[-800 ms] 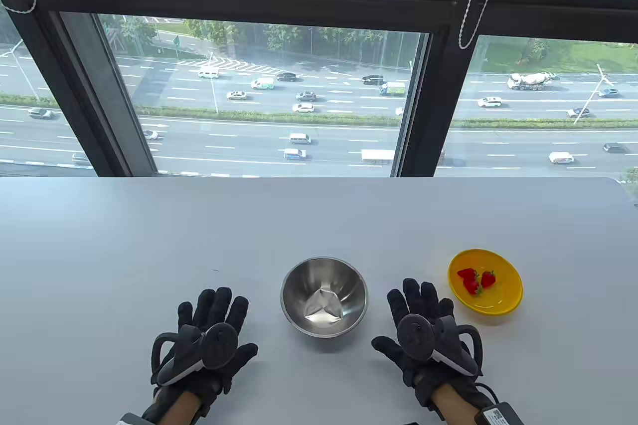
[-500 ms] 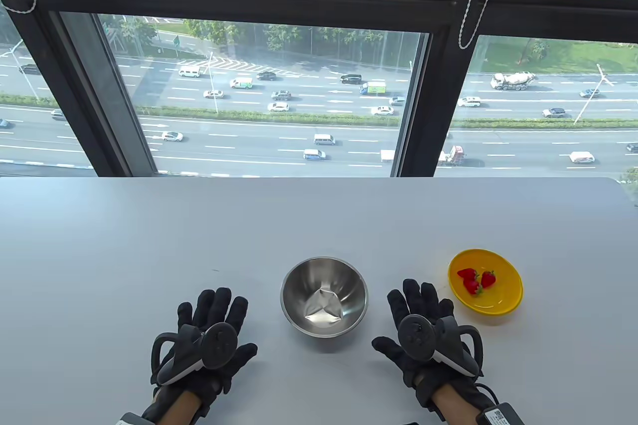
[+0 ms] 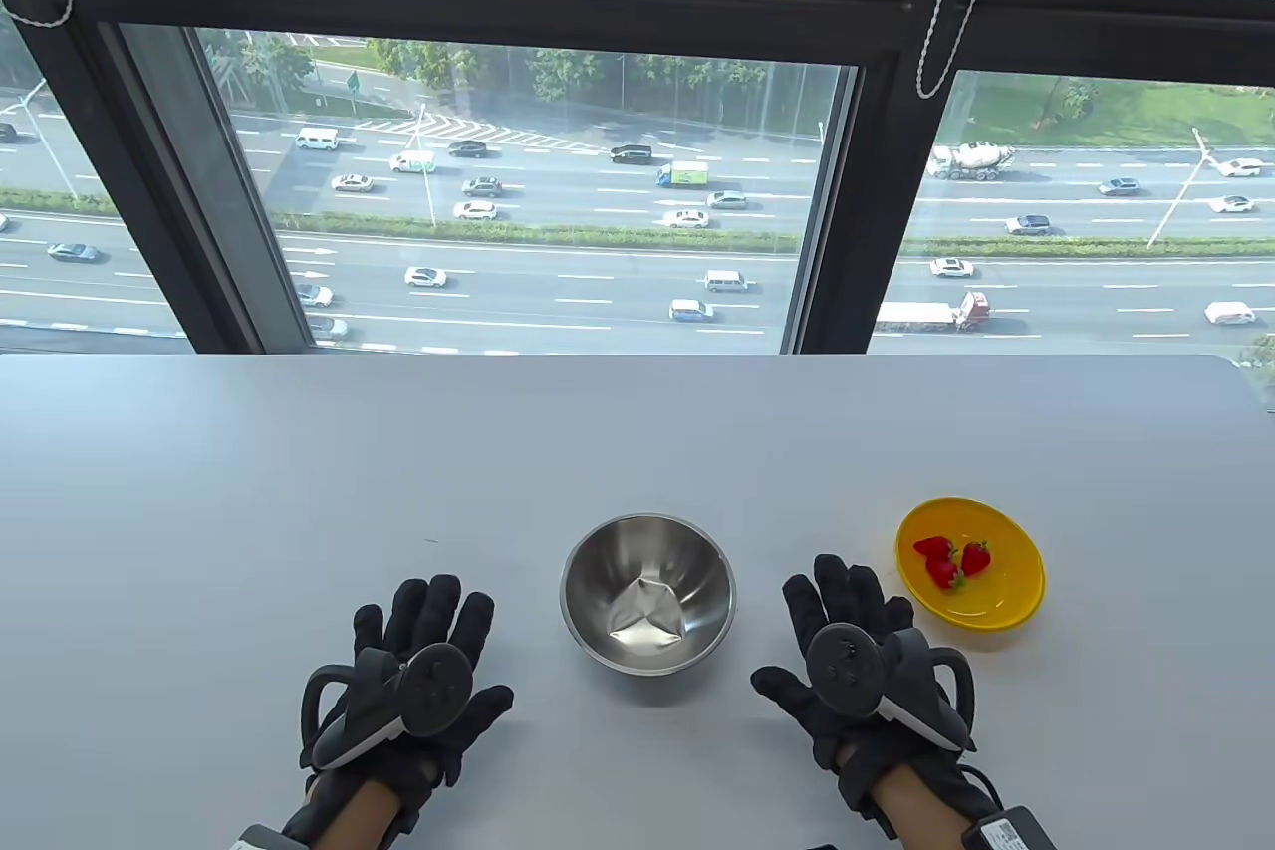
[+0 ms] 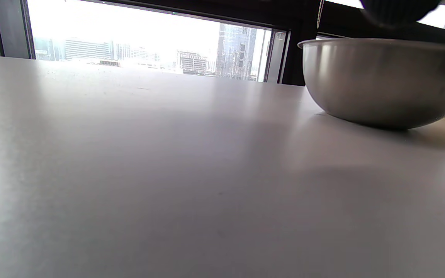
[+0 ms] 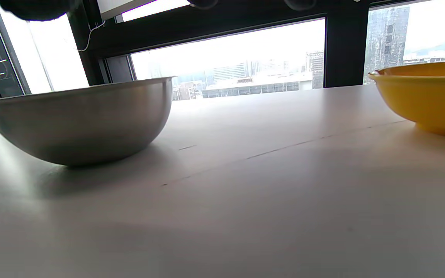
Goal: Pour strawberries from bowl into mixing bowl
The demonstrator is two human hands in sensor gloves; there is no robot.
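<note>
A yellow bowl [image 3: 971,563] holding three strawberries [image 3: 951,559] stands at the right of the white table. A steel mixing bowl [image 3: 647,606] stands in the middle, empty. My left hand [image 3: 423,636] lies flat on the table left of the mixing bowl, fingers spread, holding nothing. My right hand [image 3: 847,621] lies flat between the two bowls, fingers spread, holding nothing. The left wrist view shows the mixing bowl [image 4: 384,81] at the right. The right wrist view shows the mixing bowl [image 5: 79,119] at the left and the yellow bowl [image 5: 427,96] at the right.
The white table [image 3: 398,471] runs to a far edge below a large window [image 3: 518,192]. Two blind cords [image 3: 946,13] hang by the window frame.
My right hand has shifted slightly right and toward me. The left hand and both bowls have not moved.
</note>
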